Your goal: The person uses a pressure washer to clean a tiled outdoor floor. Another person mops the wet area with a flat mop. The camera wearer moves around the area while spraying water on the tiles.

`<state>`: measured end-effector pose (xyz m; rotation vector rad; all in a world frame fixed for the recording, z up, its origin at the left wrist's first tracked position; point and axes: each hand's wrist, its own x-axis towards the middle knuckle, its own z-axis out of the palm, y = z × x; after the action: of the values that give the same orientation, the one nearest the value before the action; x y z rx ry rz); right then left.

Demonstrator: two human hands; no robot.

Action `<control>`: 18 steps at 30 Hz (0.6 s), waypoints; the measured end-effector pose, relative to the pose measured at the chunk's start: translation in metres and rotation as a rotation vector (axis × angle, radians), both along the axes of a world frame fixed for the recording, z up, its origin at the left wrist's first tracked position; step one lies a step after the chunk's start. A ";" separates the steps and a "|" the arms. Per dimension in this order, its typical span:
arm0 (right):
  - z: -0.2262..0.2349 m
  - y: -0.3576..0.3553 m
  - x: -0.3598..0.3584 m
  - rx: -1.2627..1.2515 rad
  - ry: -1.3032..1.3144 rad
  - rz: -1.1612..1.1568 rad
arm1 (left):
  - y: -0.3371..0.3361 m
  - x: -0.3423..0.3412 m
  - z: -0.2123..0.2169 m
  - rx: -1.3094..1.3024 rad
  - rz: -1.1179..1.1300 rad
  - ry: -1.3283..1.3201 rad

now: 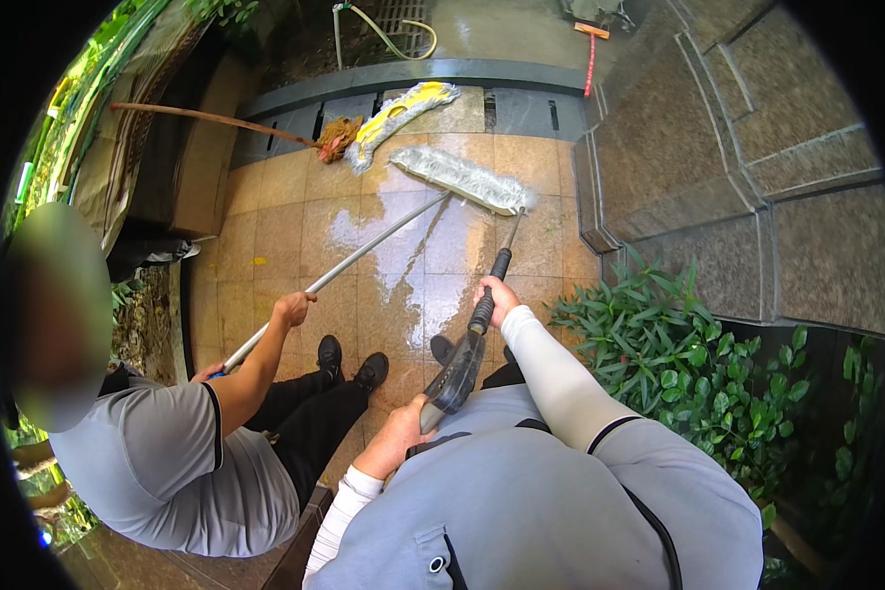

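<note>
A black pressure washer gun [454, 379] slants forward from my waist. My left hand [395, 438] is closed on its rear grip, and my right hand [502, 299] wraps the ribbed black section farther up. The thin lance ends beside the right end of a flat mop head [462, 177], where white spray blurs its shaggy grey fibres. That mop head is tilted fibre side up, on a long silver pole [379, 239]. A co-worker to my left holds the pole; their nearer hand [292, 309] is closed around it.
A second mop head [398, 120], yellow and grey, lies beyond, touching a brown string mop [338, 138] with a wooden handle. The tiled floor [285, 251] is wet. Leafy plants [678, 349] and stone blocks [678, 177] border the right. A hose [388, 39] lies past the dark kerb.
</note>
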<state>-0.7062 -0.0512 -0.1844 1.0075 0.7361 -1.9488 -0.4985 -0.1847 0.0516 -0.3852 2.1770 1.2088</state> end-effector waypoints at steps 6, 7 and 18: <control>0.001 -0.010 -0.006 0.002 0.028 0.051 | -0.003 0.006 -0.010 -0.011 0.014 0.058; 0.001 -0.014 -0.009 -0.005 0.037 0.069 | -0.003 0.008 -0.013 -0.011 0.023 0.067; 0.006 -0.066 -0.020 -0.087 0.056 0.189 | -0.007 0.022 -0.027 -0.115 0.120 0.071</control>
<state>-0.7266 -0.1171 -0.1784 0.8041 0.7434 -1.8342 -0.4768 -0.1921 0.0243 -0.5351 2.3195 1.1799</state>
